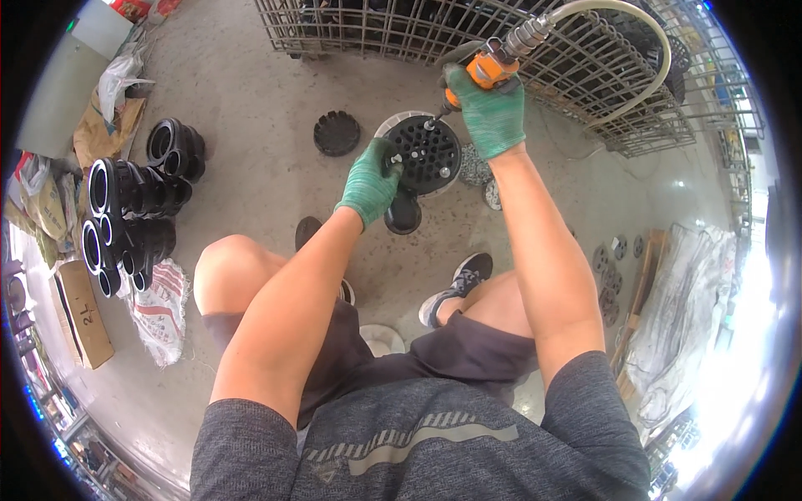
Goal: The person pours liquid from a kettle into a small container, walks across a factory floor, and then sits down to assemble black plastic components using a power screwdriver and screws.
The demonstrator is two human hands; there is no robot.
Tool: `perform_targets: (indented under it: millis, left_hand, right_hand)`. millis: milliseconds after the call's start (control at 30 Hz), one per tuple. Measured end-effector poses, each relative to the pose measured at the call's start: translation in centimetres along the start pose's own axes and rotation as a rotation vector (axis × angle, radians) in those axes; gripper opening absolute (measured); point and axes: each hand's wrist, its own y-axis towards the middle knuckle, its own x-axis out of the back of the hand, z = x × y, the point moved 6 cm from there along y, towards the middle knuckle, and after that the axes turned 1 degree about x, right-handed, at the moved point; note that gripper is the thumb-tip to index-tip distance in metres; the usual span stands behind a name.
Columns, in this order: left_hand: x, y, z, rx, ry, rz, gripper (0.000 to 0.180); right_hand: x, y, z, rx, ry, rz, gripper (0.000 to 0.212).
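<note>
A round black drain-like part [430,138] with many holes sits on a pale round base [387,127] on the floor ahead of me. Several silver bolts [444,172] show on its top. My green-gloved left hand [373,181] is at its left edge, closed, with a small silver bolt [396,159] at the fingertips. My right hand [493,113], also in a green glove, is wrapped round an orange power driver [491,68]. The driver's bit [432,123] reaches down to the part's upper side. A black pipe stub [403,213] juts toward me from the part.
A wire cage [376,32] full of black parts stands beyond, and a pale hose [666,50] loops from the driver over it. Black pipe fittings [134,192] and a cardboard box [82,313] are left. A black disc [337,134] lies nearby; plastic sheeting [681,326] lies right.
</note>
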Motion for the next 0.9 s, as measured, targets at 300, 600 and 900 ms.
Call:
perform_targets:
  millis: [300,600,900]
  left_hand:
    - [-0.3,0.3,0.5,-0.008,0.003,-0.009,0.032]
    - [-0.3,0.0,-0.1,0.042,-0.030,0.019,0.030]
    - [-0.2,0.4,0.5,0.009,-0.031,0.018,0.031]
  right_hand:
    - [-0.1,0.0,-0.7,0.044,-0.148,0.099,0.021]
    - [-0.1,0.2,-0.9,-0.037,-0.107,0.126,0.025]
    - [-0.5,0.3,-0.8,-0.055,-0.140,0.138,0.029]
